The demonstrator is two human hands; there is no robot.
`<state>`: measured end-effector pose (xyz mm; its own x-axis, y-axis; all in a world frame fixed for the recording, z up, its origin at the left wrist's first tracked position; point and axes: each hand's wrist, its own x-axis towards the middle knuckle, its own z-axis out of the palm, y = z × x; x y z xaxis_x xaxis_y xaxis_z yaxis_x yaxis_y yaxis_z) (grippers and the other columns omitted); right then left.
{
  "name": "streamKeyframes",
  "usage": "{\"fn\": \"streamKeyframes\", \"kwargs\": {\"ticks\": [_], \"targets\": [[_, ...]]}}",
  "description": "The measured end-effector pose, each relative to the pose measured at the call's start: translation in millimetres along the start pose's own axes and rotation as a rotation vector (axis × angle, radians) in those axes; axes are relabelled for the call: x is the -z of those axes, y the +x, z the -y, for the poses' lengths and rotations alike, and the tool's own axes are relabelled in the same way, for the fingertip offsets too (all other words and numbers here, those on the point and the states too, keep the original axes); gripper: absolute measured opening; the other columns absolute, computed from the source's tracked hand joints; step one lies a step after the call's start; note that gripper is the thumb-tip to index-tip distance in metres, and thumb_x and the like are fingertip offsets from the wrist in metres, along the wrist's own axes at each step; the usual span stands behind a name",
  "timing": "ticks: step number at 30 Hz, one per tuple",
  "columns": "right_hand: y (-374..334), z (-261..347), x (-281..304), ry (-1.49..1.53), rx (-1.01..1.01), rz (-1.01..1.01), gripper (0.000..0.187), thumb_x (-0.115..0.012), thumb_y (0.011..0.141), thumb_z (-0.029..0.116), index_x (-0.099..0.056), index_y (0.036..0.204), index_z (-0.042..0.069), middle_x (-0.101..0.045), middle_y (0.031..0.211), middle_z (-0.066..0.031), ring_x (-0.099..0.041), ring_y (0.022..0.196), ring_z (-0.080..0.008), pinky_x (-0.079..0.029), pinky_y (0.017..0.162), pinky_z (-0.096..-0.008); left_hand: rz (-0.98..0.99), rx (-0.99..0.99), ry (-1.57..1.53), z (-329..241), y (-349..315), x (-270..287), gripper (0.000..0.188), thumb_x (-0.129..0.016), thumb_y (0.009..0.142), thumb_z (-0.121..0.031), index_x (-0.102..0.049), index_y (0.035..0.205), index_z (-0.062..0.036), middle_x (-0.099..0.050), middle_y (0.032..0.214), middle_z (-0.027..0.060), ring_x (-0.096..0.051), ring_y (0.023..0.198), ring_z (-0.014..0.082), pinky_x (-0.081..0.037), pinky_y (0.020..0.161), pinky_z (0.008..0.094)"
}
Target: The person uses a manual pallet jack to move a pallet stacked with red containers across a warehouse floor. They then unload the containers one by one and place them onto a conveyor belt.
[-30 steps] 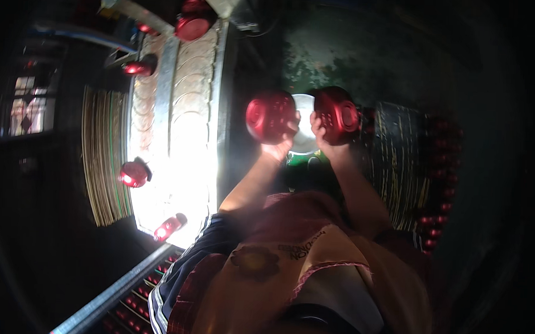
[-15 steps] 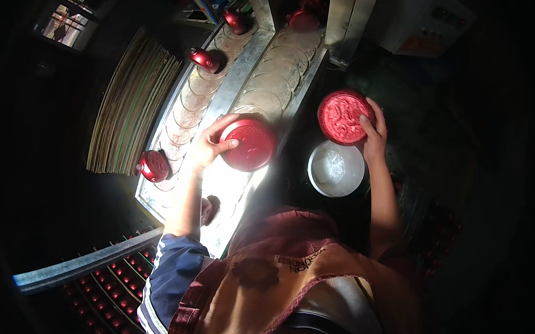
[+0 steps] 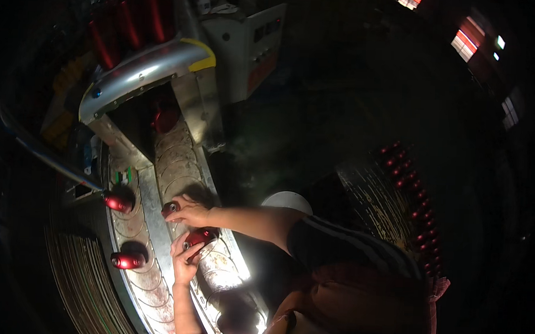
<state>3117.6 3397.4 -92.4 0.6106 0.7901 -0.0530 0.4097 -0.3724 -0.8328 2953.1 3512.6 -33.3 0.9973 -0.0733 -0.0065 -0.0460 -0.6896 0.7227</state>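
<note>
The left hand (image 3: 184, 264) grips a red cap (image 3: 199, 236), fingers closed around its near side; the cap lies on the conveyor (image 3: 217, 265), just far of the palm. The right hand (image 3: 190, 211) is closed on a second cap (image 3: 170, 208), which shows at its left fingertips. The hands are near each other, the right one farther. Two red caps (image 3: 119, 202) (image 3: 127, 260) sit on the left track. Farther off, the conveyor enters a metal hood (image 3: 144, 68). A white bowl (image 3: 290, 201) stands to the right.
</note>
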Motion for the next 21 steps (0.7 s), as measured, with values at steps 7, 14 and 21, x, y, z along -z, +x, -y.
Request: {"fn": "streamKeyframes", "kwargs": {"ticks": [7,14,21], "targets": [[-83.8,-4.0,87.9,0.098,0.114,-0.249,0.051,-0.066,0.079,0.000,-0.066,0.123,0.025,-0.035,0.146,-0.0177,-0.033,0.136,-0.0388,-0.032,0.112,-0.0428,-0.033,-0.055,-0.058,-20.6,35.6,5.1,0.040,-0.071,0.058,0.005,-0.079,0.092,-0.0160,-0.054,0.134,0.0140,-0.047,0.125,0.0329,-0.037,0.107,0.0405],[-430.8,-102.0,145.0,0.068,-0.303,-0.669,0.043,-0.064,0.082,0.001,-0.063,0.124,0.010,-0.061,0.115,-0.0103,-0.055,0.113,-0.0271,-0.046,0.097,-0.0383,-0.202,0.085,-0.314,-108.6,70.9,-50.3,0.035,-0.068,0.064,0.006,-0.077,0.094,-0.0099,-0.061,0.123,0.0130,-0.054,0.114,0.0282,-0.042,0.100,0.0379],[-745.7,-143.6,141.1,0.056,-0.923,-1.130,0.030,-0.063,0.080,0.006,-0.070,0.109,0.006,-0.068,0.101,-0.0188,-0.064,0.094,-0.0339,-0.051,0.086,-0.0397,0.079,0.355,-0.615,-247.7,68.8,-264.3,0.030,-0.066,0.070,0.006,-0.075,0.096,-0.0037,-0.067,0.112,0.0119,-0.061,0.103,0.0235,-0.047,0.093,0.0353]]}}
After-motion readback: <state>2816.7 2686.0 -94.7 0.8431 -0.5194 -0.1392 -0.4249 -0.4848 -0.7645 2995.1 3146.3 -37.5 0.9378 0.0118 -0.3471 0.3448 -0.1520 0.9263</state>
